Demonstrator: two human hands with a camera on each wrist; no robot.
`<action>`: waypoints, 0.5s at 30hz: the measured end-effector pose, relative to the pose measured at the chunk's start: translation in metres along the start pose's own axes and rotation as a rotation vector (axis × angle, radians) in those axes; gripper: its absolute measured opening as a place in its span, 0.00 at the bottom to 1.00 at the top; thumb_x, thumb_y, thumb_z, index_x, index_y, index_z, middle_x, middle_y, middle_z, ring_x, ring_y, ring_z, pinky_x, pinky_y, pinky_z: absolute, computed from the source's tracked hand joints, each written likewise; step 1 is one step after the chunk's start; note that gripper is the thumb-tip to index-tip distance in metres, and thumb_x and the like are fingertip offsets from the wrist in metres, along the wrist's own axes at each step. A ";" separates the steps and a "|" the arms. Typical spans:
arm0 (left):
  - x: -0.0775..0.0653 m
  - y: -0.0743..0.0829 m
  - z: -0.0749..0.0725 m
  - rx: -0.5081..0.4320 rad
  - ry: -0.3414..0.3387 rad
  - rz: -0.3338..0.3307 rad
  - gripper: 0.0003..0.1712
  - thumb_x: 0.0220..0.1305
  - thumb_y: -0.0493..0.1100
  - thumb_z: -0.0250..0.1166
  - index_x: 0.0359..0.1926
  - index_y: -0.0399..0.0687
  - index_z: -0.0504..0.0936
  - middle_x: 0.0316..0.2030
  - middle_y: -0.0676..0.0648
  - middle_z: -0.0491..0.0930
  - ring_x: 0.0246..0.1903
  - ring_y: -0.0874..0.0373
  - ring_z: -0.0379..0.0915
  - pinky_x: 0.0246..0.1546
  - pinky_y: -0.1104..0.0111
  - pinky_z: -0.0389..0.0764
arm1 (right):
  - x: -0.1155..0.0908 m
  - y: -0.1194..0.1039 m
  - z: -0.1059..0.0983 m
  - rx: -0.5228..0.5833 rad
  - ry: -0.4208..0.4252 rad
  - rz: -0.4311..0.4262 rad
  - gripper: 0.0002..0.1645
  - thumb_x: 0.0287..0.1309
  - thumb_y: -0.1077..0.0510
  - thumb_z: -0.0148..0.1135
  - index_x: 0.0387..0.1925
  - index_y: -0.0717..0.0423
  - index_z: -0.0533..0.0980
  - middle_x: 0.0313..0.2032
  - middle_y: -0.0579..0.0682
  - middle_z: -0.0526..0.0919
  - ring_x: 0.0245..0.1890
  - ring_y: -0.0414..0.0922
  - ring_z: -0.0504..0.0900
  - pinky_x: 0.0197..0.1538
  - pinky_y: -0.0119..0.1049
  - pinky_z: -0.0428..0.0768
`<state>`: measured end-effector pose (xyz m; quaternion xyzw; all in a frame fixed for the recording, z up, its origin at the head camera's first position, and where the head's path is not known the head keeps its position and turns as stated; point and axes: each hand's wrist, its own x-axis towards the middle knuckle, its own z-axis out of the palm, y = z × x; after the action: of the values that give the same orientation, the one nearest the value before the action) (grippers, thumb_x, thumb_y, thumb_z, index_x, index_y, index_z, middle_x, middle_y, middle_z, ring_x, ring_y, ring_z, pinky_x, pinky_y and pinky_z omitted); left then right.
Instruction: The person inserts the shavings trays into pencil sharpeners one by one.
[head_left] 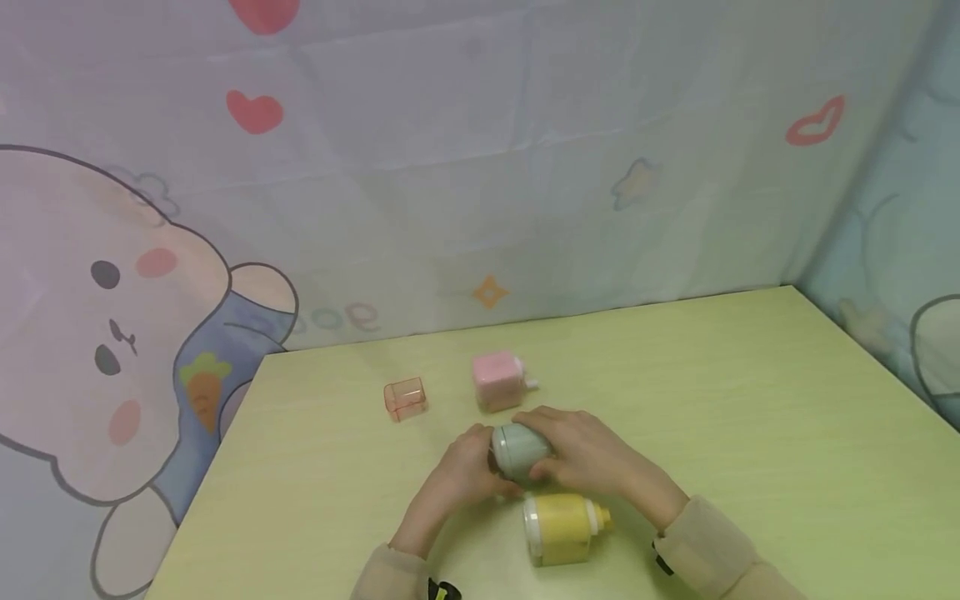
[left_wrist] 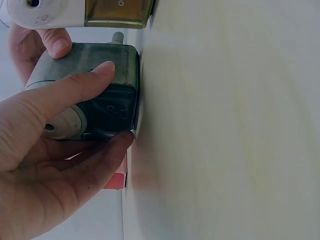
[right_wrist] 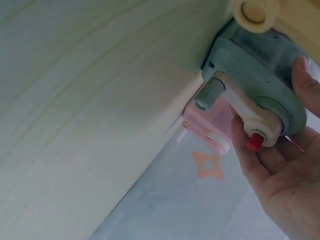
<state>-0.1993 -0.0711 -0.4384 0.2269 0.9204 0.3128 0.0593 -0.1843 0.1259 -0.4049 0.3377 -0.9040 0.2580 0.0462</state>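
A grey-green crank pencil sharpener [head_left: 520, 451] is between both hands, on or just above the table. My left hand [head_left: 471, 468] grips its front end. In the left wrist view, the thumb lies over the dark see-through drawer [left_wrist: 117, 111] and the fingers are on the opposite side. My right hand [head_left: 588, 446] holds the crank end, thumb on one side and fingers on the other. The right wrist view shows the crank arm [right_wrist: 242, 99] with its red tip [right_wrist: 255, 142]. A yellow sharpener [head_left: 566, 529] lies just nearer than the hands.
Beyond the hands sits a pink sharpener [head_left: 498, 381], its crank toward the right. Left of it lies a clear pinkish plastic box [head_left: 406, 399], apart from the sharpeners. The pale yellow-green table [head_left: 720, 400] meets a printed cloth backdrop [head_left: 450, 167] at its back.
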 end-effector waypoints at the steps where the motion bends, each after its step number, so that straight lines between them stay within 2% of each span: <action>1: 0.000 0.000 0.000 0.001 0.003 -0.004 0.33 0.29 0.47 0.77 0.41 0.42 0.74 0.32 0.49 0.71 0.28 0.60 0.66 0.28 0.68 0.75 | 0.000 0.000 0.000 0.000 0.000 -0.002 0.38 0.40 0.52 0.69 0.57 0.54 0.68 0.49 0.49 0.78 0.37 0.39 0.73 0.37 0.38 0.77; 9: -0.001 0.002 -0.002 0.010 0.019 -0.010 0.33 0.29 0.46 0.77 0.40 0.42 0.73 0.32 0.50 0.72 0.29 0.60 0.67 0.28 0.68 0.74 | 0.002 0.000 0.001 -0.031 0.006 0.001 0.39 0.40 0.51 0.69 0.57 0.55 0.68 0.49 0.49 0.78 0.37 0.39 0.73 0.38 0.39 0.77; 15: -0.001 0.001 -0.001 -0.023 0.033 0.026 0.38 0.27 0.47 0.78 0.44 0.47 0.71 0.35 0.51 0.75 0.31 0.62 0.68 0.32 0.67 0.76 | 0.002 -0.001 0.001 -0.041 -0.006 0.005 0.38 0.39 0.51 0.69 0.57 0.51 0.68 0.47 0.48 0.78 0.35 0.38 0.73 0.37 0.38 0.76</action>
<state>-0.1984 -0.0714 -0.4372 0.2332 0.9145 0.3278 0.0426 -0.1854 0.1240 -0.4046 0.3354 -0.9100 0.2386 0.0500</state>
